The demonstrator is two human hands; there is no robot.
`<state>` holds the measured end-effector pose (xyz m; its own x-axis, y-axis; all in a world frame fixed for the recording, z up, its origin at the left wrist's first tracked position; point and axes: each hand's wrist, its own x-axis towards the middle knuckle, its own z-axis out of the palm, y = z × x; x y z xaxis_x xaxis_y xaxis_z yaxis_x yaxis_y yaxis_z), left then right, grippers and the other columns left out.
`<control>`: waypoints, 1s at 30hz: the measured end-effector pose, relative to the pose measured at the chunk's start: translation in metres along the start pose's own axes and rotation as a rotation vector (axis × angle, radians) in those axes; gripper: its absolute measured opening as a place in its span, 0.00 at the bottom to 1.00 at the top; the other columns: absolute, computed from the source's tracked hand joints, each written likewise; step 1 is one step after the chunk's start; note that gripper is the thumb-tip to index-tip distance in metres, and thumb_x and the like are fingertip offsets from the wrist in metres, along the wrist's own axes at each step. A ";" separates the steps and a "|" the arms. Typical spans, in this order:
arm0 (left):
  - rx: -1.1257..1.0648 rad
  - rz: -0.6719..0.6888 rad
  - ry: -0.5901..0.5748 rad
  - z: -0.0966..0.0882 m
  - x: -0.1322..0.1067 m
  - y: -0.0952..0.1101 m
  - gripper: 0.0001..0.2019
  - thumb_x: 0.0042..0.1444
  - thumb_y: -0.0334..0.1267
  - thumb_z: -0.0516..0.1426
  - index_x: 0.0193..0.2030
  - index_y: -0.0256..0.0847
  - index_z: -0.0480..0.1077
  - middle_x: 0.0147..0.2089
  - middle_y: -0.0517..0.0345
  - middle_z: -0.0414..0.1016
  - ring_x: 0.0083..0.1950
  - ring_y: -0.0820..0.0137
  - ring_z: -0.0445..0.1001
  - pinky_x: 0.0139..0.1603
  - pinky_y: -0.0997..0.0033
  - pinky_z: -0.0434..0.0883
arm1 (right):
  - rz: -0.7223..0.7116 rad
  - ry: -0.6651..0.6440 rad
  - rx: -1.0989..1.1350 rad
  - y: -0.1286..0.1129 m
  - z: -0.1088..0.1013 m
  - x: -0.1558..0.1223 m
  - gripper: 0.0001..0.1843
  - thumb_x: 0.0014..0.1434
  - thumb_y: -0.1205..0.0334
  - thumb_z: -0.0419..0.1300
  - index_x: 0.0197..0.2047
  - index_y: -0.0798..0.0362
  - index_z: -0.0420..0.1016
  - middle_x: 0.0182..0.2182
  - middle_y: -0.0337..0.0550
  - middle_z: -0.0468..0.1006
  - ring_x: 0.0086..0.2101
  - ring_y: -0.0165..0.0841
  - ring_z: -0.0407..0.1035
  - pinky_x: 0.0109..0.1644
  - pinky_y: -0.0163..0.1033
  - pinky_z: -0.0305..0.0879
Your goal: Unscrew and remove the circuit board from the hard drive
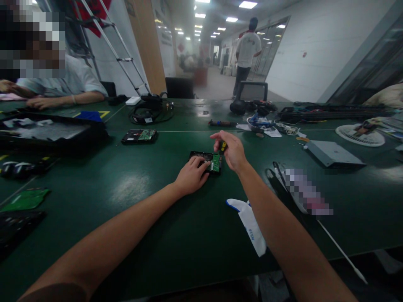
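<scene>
A hard drive point(215, 163) with a green circuit board lies on the green table in front of me. Over its left part rests my left hand point(192, 175), with fingers bent onto the drive and holding it; the covered part is hidden. My right hand point(231, 149) is raised just beyond the drive's right end. Its fingers close around a screwdriver point(223, 146), of which only a bit of yellow and black handle shows. The screwdriver's tip cannot be made out. Near my right forearm lies a white and blue glove-like piece point(252, 228), partly covered by the arm.
Another hard drive point(139, 136) lies farther left, near a black tray point(91, 136). On the right are a grey metal box point(333, 153), a white fan-like grille point(359, 136) and a blurred pouch with a cord. A co-worker's arm point(85, 97) rests at the far left.
</scene>
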<state>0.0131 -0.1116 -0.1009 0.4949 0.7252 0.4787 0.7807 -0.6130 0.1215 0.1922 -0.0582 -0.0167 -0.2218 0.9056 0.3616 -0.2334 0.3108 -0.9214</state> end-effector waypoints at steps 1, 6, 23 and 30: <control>-0.003 -0.001 0.000 0.000 0.000 0.000 0.22 0.66 0.41 0.55 0.65 0.40 0.69 0.60 0.41 0.67 0.63 0.51 0.65 0.63 0.45 0.71 | 0.012 -0.009 -0.007 -0.001 0.000 -0.001 0.27 0.62 0.32 0.57 0.36 0.48 0.81 0.23 0.36 0.69 0.24 0.29 0.65 0.30 0.38 0.63; 0.002 0.005 0.003 0.000 0.000 0.000 0.21 0.66 0.41 0.55 0.65 0.40 0.69 0.60 0.41 0.67 0.63 0.51 0.65 0.63 0.46 0.70 | 0.046 0.031 -0.005 -0.003 0.001 -0.001 0.35 0.63 0.25 0.49 0.35 0.48 0.80 0.19 0.34 0.63 0.20 0.28 0.58 0.25 0.38 0.57; 0.016 0.008 0.003 -0.001 0.000 0.000 0.22 0.67 0.41 0.55 0.65 0.39 0.68 0.60 0.41 0.68 0.63 0.52 0.65 0.64 0.47 0.70 | 0.041 0.013 0.009 0.000 0.000 0.001 0.35 0.63 0.25 0.50 0.32 0.48 0.79 0.18 0.34 0.63 0.19 0.27 0.58 0.25 0.39 0.56; 0.018 0.001 0.003 -0.001 0.000 0.001 0.21 0.66 0.41 0.55 0.65 0.39 0.69 0.60 0.41 0.68 0.63 0.51 0.65 0.63 0.47 0.71 | -0.012 0.077 -0.007 0.001 -0.001 0.004 0.25 0.60 0.32 0.61 0.37 0.47 0.78 0.26 0.35 0.70 0.26 0.28 0.66 0.32 0.37 0.65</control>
<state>0.0134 -0.1123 -0.0999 0.4946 0.7235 0.4815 0.7870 -0.6079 0.1050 0.1917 -0.0540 -0.0166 -0.1459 0.9212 0.3608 -0.2289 0.3233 -0.9182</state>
